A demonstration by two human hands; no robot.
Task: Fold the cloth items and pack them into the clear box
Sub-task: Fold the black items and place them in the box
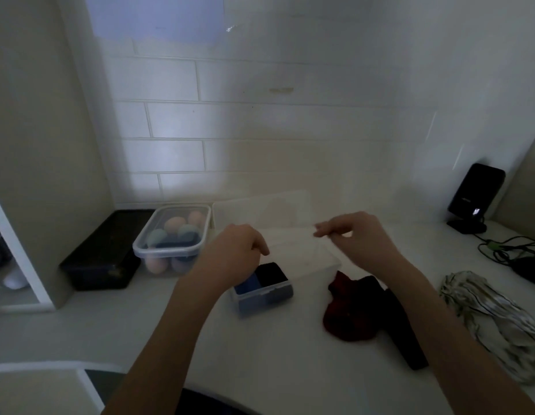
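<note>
White counter (275, 363) runs to a tiled wall in dim light. Nearest lie a dark red cloth (350, 310) and a striped cloth (493, 319), both unfolded. Behind them the clear box (290, 265) already holds a blue and a black piece at its near end. The left hand (236, 253) hovers over that end, fingers curled, seemingly empty. The right hand (359, 235) hangs above the far end, fingers bent; whether it pinches something I cannot tell. Packing seems partway; next probably the red cloth needs folding.
</note>
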